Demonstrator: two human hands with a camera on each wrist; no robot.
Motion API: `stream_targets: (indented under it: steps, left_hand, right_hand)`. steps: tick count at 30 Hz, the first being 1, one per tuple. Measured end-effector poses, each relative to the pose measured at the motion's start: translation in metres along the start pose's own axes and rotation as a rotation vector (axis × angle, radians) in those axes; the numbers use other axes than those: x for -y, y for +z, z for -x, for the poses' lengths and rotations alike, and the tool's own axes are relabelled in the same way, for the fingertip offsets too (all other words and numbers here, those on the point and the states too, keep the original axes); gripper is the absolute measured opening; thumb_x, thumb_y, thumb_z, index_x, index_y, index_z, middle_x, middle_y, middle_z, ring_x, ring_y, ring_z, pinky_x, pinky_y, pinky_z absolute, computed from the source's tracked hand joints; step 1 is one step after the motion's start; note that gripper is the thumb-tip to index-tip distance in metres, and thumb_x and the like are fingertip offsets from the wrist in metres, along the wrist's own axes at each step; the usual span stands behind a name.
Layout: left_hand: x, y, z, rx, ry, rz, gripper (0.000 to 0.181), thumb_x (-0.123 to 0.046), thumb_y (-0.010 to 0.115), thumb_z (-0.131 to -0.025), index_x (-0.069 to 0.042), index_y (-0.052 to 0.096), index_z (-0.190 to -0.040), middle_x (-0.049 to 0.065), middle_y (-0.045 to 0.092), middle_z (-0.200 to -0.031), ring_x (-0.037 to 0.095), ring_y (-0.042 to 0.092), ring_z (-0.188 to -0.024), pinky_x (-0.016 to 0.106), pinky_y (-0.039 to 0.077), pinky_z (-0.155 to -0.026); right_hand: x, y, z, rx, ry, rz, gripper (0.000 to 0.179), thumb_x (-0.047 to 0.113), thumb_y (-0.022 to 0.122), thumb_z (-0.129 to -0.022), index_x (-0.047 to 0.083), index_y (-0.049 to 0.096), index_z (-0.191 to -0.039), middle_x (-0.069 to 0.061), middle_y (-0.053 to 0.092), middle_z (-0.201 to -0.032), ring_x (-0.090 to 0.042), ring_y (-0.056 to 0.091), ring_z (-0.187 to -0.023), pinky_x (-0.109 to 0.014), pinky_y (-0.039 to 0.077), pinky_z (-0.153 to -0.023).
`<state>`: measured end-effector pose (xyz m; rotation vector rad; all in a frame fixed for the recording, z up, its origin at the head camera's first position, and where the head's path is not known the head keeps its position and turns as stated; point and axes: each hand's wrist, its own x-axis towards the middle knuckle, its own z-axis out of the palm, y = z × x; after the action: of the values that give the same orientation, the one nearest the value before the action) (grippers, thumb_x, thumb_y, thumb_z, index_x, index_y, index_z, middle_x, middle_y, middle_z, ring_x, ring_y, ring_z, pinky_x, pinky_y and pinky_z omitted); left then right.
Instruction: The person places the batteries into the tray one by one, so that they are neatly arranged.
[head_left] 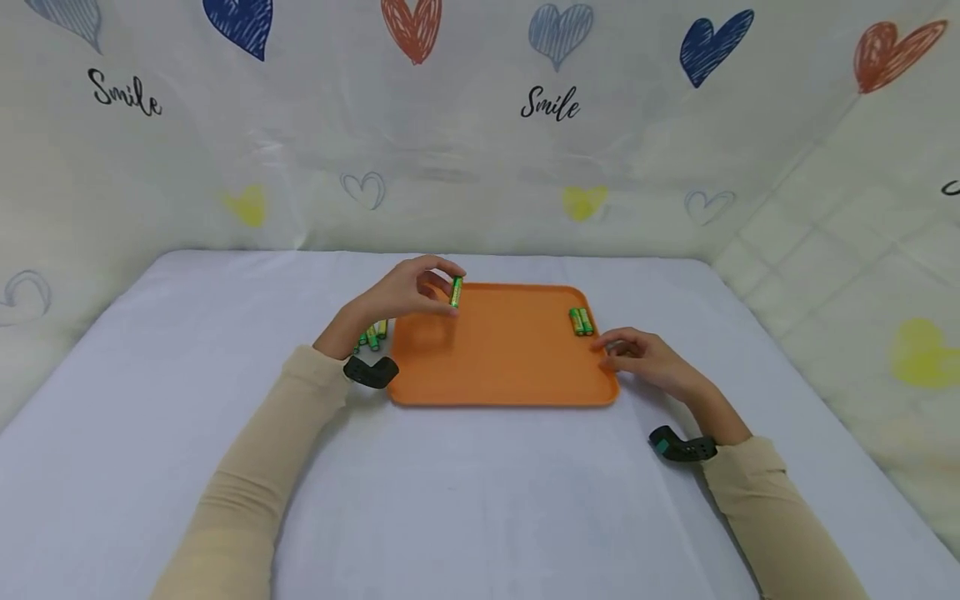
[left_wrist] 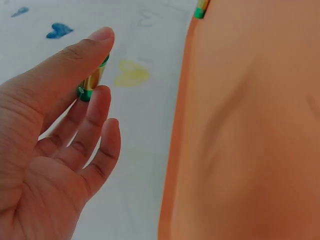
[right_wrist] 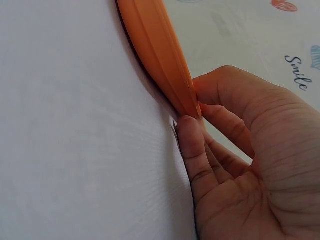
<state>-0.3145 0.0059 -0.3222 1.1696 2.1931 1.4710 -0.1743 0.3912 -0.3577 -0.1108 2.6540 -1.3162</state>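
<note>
over the left part of the orange tray (head_left: 510, 354), it's the left hand (head_left: 412, 287) pinching a green-and-yellow battery (head_left: 456, 292) aloft, while the right hand (head_left: 647, 358) grips the tray's right rim, two batteries (head_left: 577, 322) lying side by side near that edge, more batteries (head_left: 373, 338) beside the left wrist.

The head view shows black script "Smile" (head_left: 551, 103) twice on the pale backdrop (head_left: 465, 125).

Head view high and set back, facing forward and down; takes in counter (head_left: 487, 500), orange tray (head_left: 510, 358). Left-wrist view close, palm side, looking out along left hand (head_left: 408, 287); right-wrist view likewise, along right hand (head_left: 651, 360), low by tray's edge. All three share tray, heart-printed backdrop (head_left: 465, 117).
</note>
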Motion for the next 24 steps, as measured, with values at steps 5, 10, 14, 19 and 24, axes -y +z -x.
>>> stream_targets:
  steps: [5,10,14,19,24]
  left_hand:
    - [-0.007,0.01,-0.009,0.01,0.04,0.046,0.053,-0.014,0.08,-0.072,-0.007,0.057,-0.119,0.013,0.056,-0.122,0.019,0.061,-0.098,0.03,0.051,-0.081]
    - [-0.009,0.018,-0.018,0.026,0.055,0.054,0.051,-0.014,0.08,-0.072,-0.008,0.058,-0.118,0.011,0.056,-0.121,0.018,0.062,-0.097,0.03,0.052,-0.08]
    - [-0.008,0.023,-0.023,0.038,0.06,0.053,0.051,-0.014,0.08,-0.072,-0.01,0.058,-0.118,0.011,0.055,-0.122,0.017,0.062,-0.098,0.03,0.051,-0.08]
    - [-0.008,0.029,-0.027,0.048,0.056,0.049,0.051,-0.014,0.08,-0.073,-0.01,0.057,-0.118,0.008,0.055,-0.122,0.017,0.061,-0.099,0.033,0.05,-0.083]
    - [-0.007,0.039,-0.033,0.061,0.063,0.066,0.051,-0.013,0.08,-0.073,-0.009,0.058,-0.118,0.012,0.055,-0.122,0.018,0.061,-0.098,0.032,0.05,-0.081]
  right_hand:
    - [0.002,0.0,0.0,0.01,0.001,-0.016,0.039,0.026,0.068,-0.085,0.008,0.059,-0.118,-0.012,0.058,-0.12,-0.015,0.051,-0.095,-0.021,0.044,-0.078]
    - [0.002,0.0,0.001,0.011,-0.001,-0.022,0.038,0.025,0.068,-0.086,0.008,0.058,-0.119,-0.012,0.058,-0.12,-0.015,0.051,-0.095,-0.021,0.045,-0.077]
    - [0.001,-0.001,0.0,0.003,0.004,-0.019,0.038,0.025,0.068,-0.085,0.009,0.059,-0.118,-0.011,0.059,-0.119,-0.016,0.052,-0.094,-0.021,0.045,-0.077]
    - [0.0,-0.001,-0.002,0.004,-0.007,-0.019,0.037,0.024,0.068,-0.085,0.009,0.059,-0.118,-0.011,0.059,-0.118,-0.016,0.052,-0.093,-0.022,0.045,-0.076]
    - [-0.001,0.0,-0.002,0.003,-0.004,-0.033,0.036,0.023,0.068,-0.085,0.009,0.06,-0.117,-0.011,0.059,-0.117,-0.017,0.051,-0.093,-0.023,0.044,-0.077]
